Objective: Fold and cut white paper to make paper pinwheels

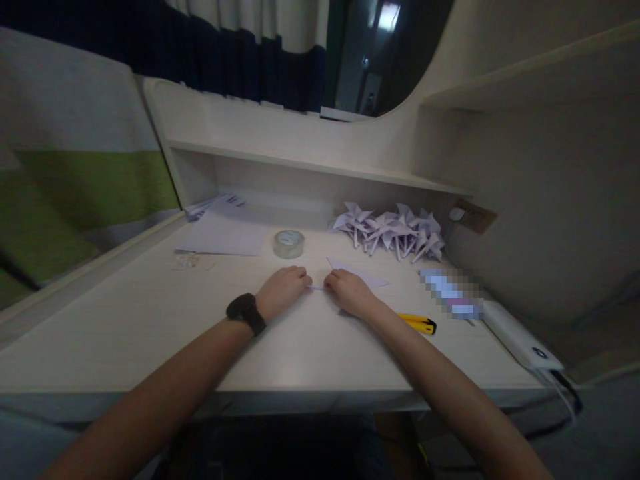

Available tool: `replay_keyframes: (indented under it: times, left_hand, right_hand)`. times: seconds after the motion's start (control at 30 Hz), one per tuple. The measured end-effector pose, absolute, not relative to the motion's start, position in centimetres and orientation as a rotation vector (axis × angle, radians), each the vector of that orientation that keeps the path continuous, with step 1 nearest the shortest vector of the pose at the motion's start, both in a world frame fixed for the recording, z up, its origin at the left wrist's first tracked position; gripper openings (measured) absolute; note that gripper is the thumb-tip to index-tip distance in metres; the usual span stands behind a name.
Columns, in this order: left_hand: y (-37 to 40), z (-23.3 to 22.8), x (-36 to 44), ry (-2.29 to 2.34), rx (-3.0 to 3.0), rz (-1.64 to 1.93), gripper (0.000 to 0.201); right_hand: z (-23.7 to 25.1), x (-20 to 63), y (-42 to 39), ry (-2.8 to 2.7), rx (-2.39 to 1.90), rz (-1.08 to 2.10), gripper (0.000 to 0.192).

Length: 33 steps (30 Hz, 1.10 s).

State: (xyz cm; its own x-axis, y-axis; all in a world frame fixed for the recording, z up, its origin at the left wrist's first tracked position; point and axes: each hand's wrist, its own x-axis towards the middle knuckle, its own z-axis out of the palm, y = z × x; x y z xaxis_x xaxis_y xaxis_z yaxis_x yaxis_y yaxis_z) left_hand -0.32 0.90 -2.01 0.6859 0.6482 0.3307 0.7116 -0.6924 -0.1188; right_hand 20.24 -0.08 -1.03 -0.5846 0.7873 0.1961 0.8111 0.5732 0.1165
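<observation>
My left hand [286,287], with a dark watch [246,312] on the wrist, is closed on one end of a thin white strip of paper [317,287]. At the strip's other end, the fingers of my right hand [350,291] are pinched together. The strip lies low over the desk, and whether it is rolled or folded I cannot tell. Just behind my right hand lies a white paper piece [367,275] with pointed corners. Beside my right forearm is a yellow tool with a black end [419,323], partly hidden by the arm.
A roll of clear tape [289,245] stands beyond my left hand. White paper sheets [225,230] lie at the back left, with small scraps [187,261] before them. Several paper pinwheels [393,230] are heaped at the back right. A blurred-out phone-like object [450,293] and a white power strip [520,337] lie right.
</observation>
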Motion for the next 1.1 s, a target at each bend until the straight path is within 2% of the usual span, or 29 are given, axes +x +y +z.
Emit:
replay_keyframes:
  times: [0.37, 0.63, 0.8, 1.1]
  left_hand:
    - [-0.1, -1.0, 0.2, -1.138, -2.645, -0.391, 0.015]
    - [0.4, -1.2, -0.1, -1.136, -2.713, -0.611, 0.024]
    - [0.4, -0.9, -0.2, -1.221, -2.742, -0.690, 0.027]
    - [0.0, -0.5, -0.3, -1.290, -2.766, -0.648, 0.033]
  right_hand:
    - [-1.0, 20.8, 0.0, -2.496, -1.215, -0.015, 0.022]
    - [-1.0, 21.2, 0.7, -2.067, -1.128, 0.478, 0.017]
    - [-1.4, 21.2, 1.2, -1.773, -1.125, 0.721, 0.023]
    - [-0.7, 20.4, 0.4, -1.612, -1.108, 0.845, 0.026]
